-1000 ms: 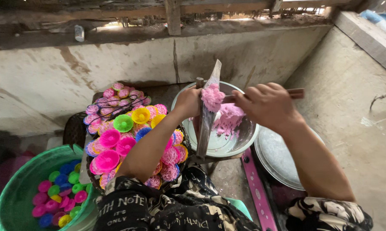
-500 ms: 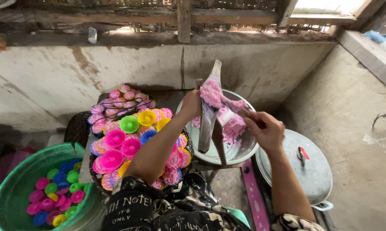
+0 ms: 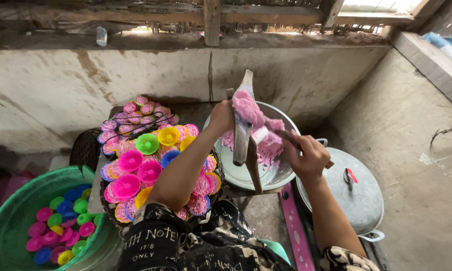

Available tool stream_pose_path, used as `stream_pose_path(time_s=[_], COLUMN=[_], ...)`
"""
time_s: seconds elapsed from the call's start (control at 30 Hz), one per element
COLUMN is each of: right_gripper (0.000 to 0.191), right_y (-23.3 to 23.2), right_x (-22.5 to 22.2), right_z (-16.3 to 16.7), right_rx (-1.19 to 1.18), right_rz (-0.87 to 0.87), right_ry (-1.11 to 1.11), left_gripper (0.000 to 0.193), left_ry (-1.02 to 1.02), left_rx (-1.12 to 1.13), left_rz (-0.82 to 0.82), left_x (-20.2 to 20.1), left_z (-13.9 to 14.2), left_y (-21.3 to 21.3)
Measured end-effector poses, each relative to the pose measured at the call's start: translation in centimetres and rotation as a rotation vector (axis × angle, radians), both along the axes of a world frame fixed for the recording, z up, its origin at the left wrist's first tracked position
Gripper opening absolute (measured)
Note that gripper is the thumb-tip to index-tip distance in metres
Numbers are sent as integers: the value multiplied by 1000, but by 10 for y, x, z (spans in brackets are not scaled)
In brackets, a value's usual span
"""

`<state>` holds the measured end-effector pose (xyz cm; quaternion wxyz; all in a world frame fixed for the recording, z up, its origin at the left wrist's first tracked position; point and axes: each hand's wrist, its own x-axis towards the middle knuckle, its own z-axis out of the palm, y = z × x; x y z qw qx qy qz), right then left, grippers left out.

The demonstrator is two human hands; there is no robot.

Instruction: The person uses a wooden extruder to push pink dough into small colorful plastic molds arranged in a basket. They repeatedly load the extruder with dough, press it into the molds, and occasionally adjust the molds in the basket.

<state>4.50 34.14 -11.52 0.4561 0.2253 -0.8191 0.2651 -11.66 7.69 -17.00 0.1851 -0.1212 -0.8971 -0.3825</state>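
My left hand grips the top of an upright wooden paddle that stands over a metal bowl. A lump of pink dough sticks to the paddle's upper face. My right hand is closed on a dark-handled scraper, whose pale tip touches the dough on the paddle. More pink dough lies inside the bowl behind the paddle.
A round tray heaped with small pink, green, yellow and blue moulds sits to the left under my left arm. A green basin with more moulds is at far left. A lidded metal pot is at right. A concrete wall rises behind.
My right hand has dropped lower and to the right, and the scraper now angles up to the dough on the paddle. My left hand still holds the paddle upright.
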Motion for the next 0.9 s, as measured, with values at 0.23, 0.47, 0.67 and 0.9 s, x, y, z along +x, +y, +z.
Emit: stream_pose_path(time_s=[0.23,0.47,0.67,0.9], right_gripper=[22,20,21,23], right_y=[8,-2,19,41], right_x=[-21,-6,-17,-31], right_z=[-17,-18,-22,-58], right_rx=[-556,-128,-444,-407], right_rz=[213,-17,162,266], right_ry=[-467,-60,-497,-590], left_gripper=[22,30,21,20], left_ry=[166,129,3,-54], left_rx=[-78,9,24,177], left_rz=[-109,-83,-18,13], left_x=[18,24,2,0], left_z=[10,22,7,5], left_y=[13,9,-13,-36])
